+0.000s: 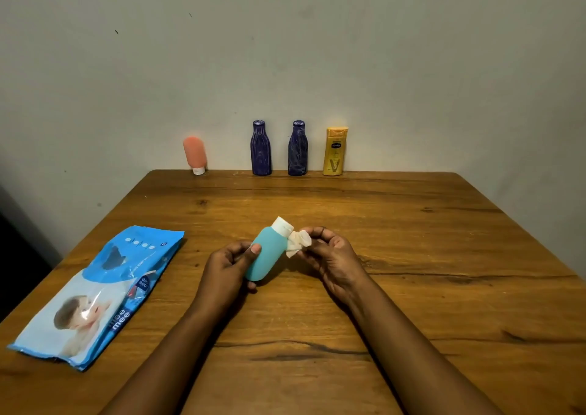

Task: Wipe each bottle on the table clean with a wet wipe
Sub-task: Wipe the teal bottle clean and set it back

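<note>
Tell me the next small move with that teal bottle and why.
Probably turn the teal bottle slightly in the left hand so the wet wipe, pinched in the right hand, reaches a fresh side. The wipe touches only the area just below the white cap; the body looks uncovered.

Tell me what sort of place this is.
Probably a room in a home: a wooden table pushed against a plain wall, toiletry bottles such as a yellow lotion bottle lined along it, and a pack of baby wipes lying nearby.

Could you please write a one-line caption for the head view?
Left hand holds a teal bottle while right hand presses a wet wipe near its cap.
</note>
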The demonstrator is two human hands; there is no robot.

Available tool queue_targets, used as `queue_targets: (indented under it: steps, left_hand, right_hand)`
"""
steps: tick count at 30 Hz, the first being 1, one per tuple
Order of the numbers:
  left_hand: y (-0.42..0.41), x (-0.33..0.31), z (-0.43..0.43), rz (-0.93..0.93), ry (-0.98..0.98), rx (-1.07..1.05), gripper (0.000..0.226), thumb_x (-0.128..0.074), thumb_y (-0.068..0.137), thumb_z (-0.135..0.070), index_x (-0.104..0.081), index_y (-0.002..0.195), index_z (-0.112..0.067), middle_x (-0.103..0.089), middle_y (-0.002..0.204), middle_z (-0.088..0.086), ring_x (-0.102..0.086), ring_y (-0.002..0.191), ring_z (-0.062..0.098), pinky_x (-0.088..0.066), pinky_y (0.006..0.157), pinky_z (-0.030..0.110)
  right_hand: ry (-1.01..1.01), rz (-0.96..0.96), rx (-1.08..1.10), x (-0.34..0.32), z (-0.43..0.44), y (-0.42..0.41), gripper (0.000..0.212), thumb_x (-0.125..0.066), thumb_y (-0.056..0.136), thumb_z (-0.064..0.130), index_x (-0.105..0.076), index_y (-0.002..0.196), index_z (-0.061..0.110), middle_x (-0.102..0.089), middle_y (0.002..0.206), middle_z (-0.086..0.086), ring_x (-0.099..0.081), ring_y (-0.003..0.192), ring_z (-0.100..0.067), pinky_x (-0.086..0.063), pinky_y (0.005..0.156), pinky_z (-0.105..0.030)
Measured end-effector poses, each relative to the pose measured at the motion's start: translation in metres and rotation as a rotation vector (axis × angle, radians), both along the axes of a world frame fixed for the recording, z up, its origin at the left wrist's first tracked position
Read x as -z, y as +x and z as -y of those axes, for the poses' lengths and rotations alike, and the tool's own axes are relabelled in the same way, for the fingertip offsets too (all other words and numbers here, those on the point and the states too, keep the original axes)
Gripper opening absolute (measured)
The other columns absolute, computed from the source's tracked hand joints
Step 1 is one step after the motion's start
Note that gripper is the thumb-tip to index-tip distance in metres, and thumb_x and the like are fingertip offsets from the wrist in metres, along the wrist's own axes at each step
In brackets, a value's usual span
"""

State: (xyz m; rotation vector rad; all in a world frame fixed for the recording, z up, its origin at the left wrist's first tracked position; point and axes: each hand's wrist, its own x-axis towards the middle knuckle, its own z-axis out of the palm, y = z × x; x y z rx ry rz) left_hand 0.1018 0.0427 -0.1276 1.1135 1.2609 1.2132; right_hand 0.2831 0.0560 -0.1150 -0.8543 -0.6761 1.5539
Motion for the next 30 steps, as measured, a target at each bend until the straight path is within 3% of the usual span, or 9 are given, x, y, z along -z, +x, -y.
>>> queue_targets:
  steps: [5,9,12,16,18,23,26,28,30]
  left_hand:
    - [0.003,0.000,0.004,-0.071,0.069,0.051,0.011,-0.064,0.093,-0.019,-0.070,0.102,-0.018,-0.075,0.089,0.004,-0.069,0.074,0.012,-0.050,0.050,0.023]
    - [-0.001,0.007,0.001,-0.088,0.120,-0.021,0.013,-0.068,0.090,-0.021,-0.072,0.101,-0.025,-0.075,0.097,0.002,-0.071,0.093,0.020,-0.058,0.067,0.037]
    - [-0.004,0.007,0.000,-0.175,0.199,-0.045,0.017,-0.070,0.088,-0.022,-0.071,0.099,-0.035,-0.074,0.102,-0.006,-0.069,0.099,0.013,-0.059,0.078,0.038]
    - [0.000,0.002,0.005,-0.313,0.289,-0.022,0.022,-0.071,0.088,-0.019,-0.069,0.098,-0.039,-0.072,0.097,-0.022,-0.067,0.093,0.001,-0.057,0.082,0.031]
    - [0.001,0.003,0.006,-0.320,0.292,-0.021,0.021,-0.071,0.087,-0.019,-0.071,0.099,-0.036,-0.073,0.097,-0.019,-0.068,0.094,0.002,-0.058,0.083,0.033]
    - [0.000,0.006,0.007,-0.367,0.300,-0.025,0.020,-0.073,0.086,-0.022,-0.073,0.105,-0.030,-0.073,0.099,-0.017,-0.068,0.097,0.003,-0.059,0.085,0.039]
    - [0.000,0.008,0.007,-0.358,0.286,-0.032,0.021,-0.072,0.087,-0.025,-0.073,0.106,-0.031,-0.073,0.101,-0.015,-0.068,0.098,0.005,-0.060,0.085,0.042]
    - [-0.001,0.008,0.007,-0.362,0.284,-0.029,0.023,-0.072,0.086,-0.025,-0.073,0.109,-0.029,-0.073,0.103,-0.013,-0.068,0.100,0.007,-0.059,0.086,0.043]
    - [-0.002,0.009,0.007,-0.386,0.296,-0.026,0.025,-0.073,0.085,-0.026,-0.074,0.111,-0.026,-0.073,0.104,-0.012,-0.068,0.100,0.006,-0.059,0.086,0.043]
  right_hand:
    - [-0.036,0.015,0.059,0.000,-0.001,-0.009,0.016,-0.058,0.086,-0.006,-0.063,0.089,0.009,-0.069,0.084,-0.008,-0.067,0.074,-0.016,-0.057,0.061,-0.021]
    - [0.007,0.015,0.056,-0.007,0.004,-0.005,0.016,-0.058,0.084,-0.007,-0.063,0.087,0.009,-0.069,0.083,-0.008,-0.066,0.076,-0.017,-0.056,0.064,-0.022]
    - [0.065,-0.007,0.080,-0.016,0.006,0.009,0.015,-0.060,0.082,-0.005,-0.064,0.089,0.008,-0.071,0.087,-0.008,-0.067,0.086,-0.023,-0.056,0.072,-0.030]
    - [0.300,0.422,0.162,-0.015,0.011,0.005,0.013,-0.064,0.086,0.009,-0.070,0.093,0.019,-0.070,0.101,0.004,-0.065,0.100,-0.021,-0.054,0.079,-0.055]
    - [0.384,0.595,0.182,-0.013,0.012,-0.002,0.016,-0.063,0.087,0.012,-0.072,0.091,0.026,-0.069,0.100,0.012,-0.064,0.099,-0.014,-0.055,0.080,-0.051]
    - [0.367,0.699,0.193,-0.013,0.010,0.003,0.016,-0.064,0.086,0.011,-0.073,0.092,0.023,-0.069,0.096,0.011,-0.063,0.097,-0.008,-0.055,0.082,-0.046]
    - [0.548,0.819,0.206,-0.015,0.016,0.007,0.018,-0.068,0.082,0.006,-0.073,0.096,0.017,-0.068,0.097,0.009,-0.062,0.098,-0.004,-0.056,0.081,-0.031]
    - [0.632,0.843,0.215,-0.018,0.016,0.005,0.019,-0.068,0.082,0.005,-0.072,0.097,0.015,-0.068,0.098,0.006,-0.062,0.097,-0.002,-0.053,0.079,-0.021]
    - [0.578,0.799,0.232,-0.017,0.012,0.002,0.017,-0.066,0.084,0.007,-0.073,0.097,0.016,-0.068,0.097,0.008,-0.062,0.095,-0.002,-0.053,0.078,-0.021]
